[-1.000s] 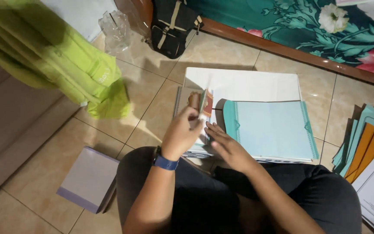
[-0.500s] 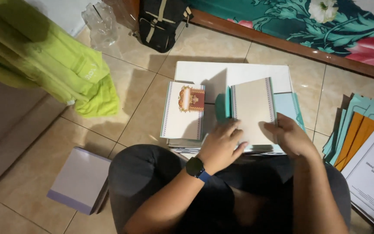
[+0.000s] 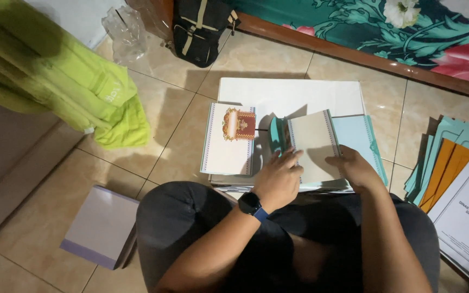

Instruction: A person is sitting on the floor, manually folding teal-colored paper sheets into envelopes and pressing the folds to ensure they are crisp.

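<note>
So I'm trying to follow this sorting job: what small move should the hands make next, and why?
Probably lay the beige sheet down flat. The left hand and right hand both hold its lower edge, and it stands tilted over the teal folder, beside the card with the red emblem.

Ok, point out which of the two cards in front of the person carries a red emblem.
The left card, lying untouched. The other card, under both hands, shows a plain face.
</note>
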